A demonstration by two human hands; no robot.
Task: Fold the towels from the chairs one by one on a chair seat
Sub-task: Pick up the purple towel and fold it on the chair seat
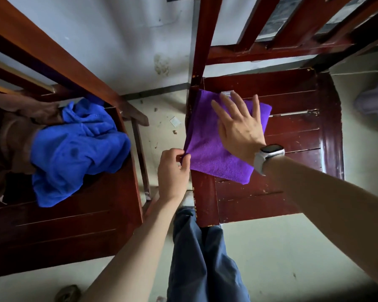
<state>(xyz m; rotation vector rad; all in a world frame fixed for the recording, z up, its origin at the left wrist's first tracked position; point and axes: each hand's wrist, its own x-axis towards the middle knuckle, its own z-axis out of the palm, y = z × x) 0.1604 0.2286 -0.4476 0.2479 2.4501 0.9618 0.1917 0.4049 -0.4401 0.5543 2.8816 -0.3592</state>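
While right grip point(238, 125) lies spread flat atop purple towel point(207, 147) | left grip point(172, 171) pinches its near-left corner

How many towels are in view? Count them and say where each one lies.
3. A purple towel lies flat on the right chair seat; a blue towel is crumpled on the left chair seat; a brown towel is bunched beside it. More may be hidden underneath.
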